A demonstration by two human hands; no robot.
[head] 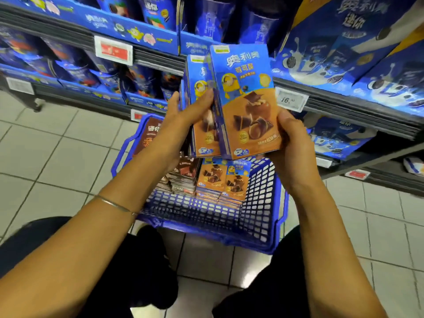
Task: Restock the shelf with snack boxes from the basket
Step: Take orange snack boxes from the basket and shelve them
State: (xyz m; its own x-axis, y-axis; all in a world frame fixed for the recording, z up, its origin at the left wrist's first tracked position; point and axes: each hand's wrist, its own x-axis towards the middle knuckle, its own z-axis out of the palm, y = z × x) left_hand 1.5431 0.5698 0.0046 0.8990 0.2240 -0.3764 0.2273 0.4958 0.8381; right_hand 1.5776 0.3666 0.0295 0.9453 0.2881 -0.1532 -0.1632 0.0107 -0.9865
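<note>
Left hand (183, 118) and right hand (292, 143) gripped fanned snack boxes (249, 111) above the basket (263, 226), and that loose fan could've slipped apart!

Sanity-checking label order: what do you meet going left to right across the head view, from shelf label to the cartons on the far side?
Order: red-and-white shelf price label → left hand → blue-and-orange cardboard snack boxes, gripped by both hands → right hand → large blue cookie cartons on the right shelf.
</note>
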